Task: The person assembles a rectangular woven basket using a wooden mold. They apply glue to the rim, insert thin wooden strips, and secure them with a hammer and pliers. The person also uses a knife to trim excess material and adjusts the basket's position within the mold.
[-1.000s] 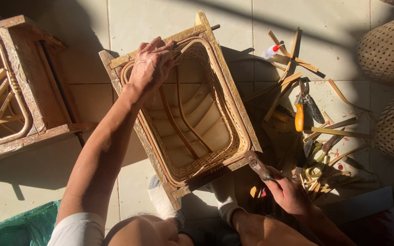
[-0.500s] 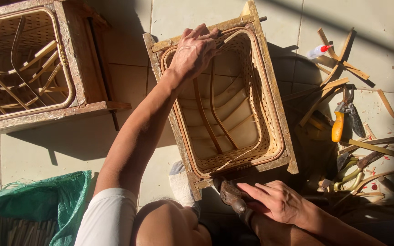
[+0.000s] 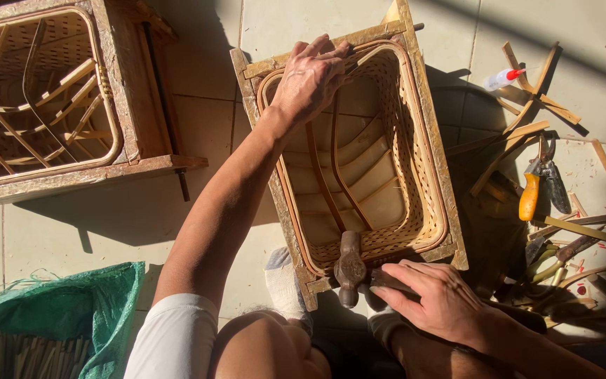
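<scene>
overhead view of a woven rattan basket [image 3: 380,175] set in a rough wooden frame [image 3: 429,140], standing on the tiled floor [image 3: 212,210] at the centre of the picture. the left hand [image 3: 310,81] lies at the basket's 11 o'clock corner, fingers spread and curled over the frame's far rail, pressing it down. the right hand [image 3: 440,298], at the 6 o'clock edge, is wrapped closed around the handle of a ball-peen hammer [image 3: 350,270], whose dark metal head rests on the near rail of the frame. the basket appears light and springy: its thin woven walls and bent ribs would likely give under a squeeze, so the stiff wooden rails and corner posts look like the sounder places to take hold. the hammer looks dense and head-heavy, best gripped along the handle, as here. at 9 o'clock stands a second framed basket [image 3: 43,98]; at 3 o'clock lie orange-handled pliers [image 3: 538,186], a small glue bottle [image 3: 503,77] and loose rattan strips [image 3: 527,126]; at 7 o'clock a green sack [image 3: 85,309] holds cut canes.
</scene>
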